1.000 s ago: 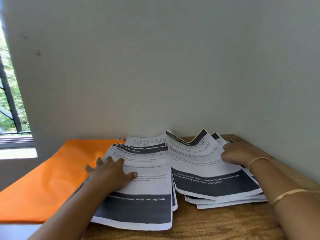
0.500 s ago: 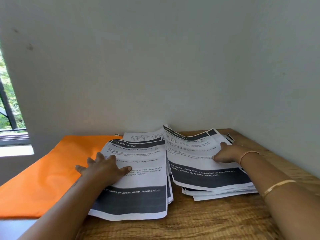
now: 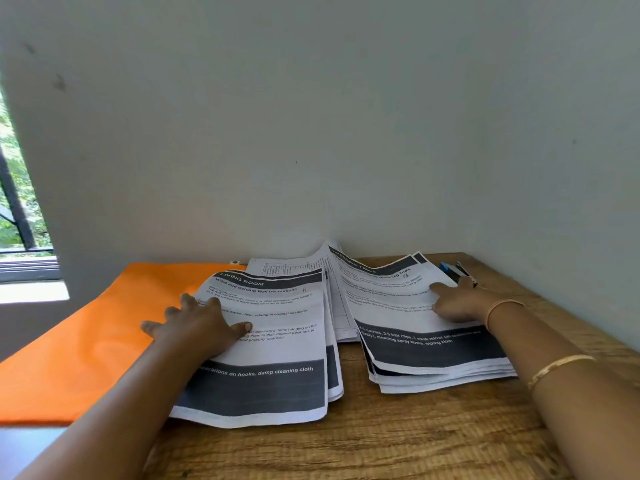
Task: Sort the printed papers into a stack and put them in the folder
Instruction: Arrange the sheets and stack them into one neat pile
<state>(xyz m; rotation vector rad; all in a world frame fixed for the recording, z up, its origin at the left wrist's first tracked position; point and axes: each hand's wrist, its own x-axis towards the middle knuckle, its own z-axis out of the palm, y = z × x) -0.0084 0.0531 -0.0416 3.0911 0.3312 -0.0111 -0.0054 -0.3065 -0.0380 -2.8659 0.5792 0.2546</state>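
Note:
Two piles of printed papers lie on a wooden table. The left pile [image 3: 277,344], headed "LIVING ROOM", partly overlaps an orange folder [image 3: 79,341] lying flat at the left. My left hand [image 3: 197,323] rests flat on this pile with spread fingers. The right pile [image 3: 426,351] holds several sheets with dark bands; its far edge curls up against the wall. My right hand [image 3: 457,303] presses on the right pile's top sheet with straight fingers. A single sheet with a table [image 3: 291,268] lies behind, between the piles.
The wooden table [image 3: 381,441] sits in a corner, with walls close behind and to the right. A small blue and black object [image 3: 452,271] lies beyond my right hand. A window [image 3: 17,220] is at the far left.
The right pile has slid right, opening a gap of bare wood between the piles. My right hand has flattened on its top sheet. My left hand stays on the left pile.

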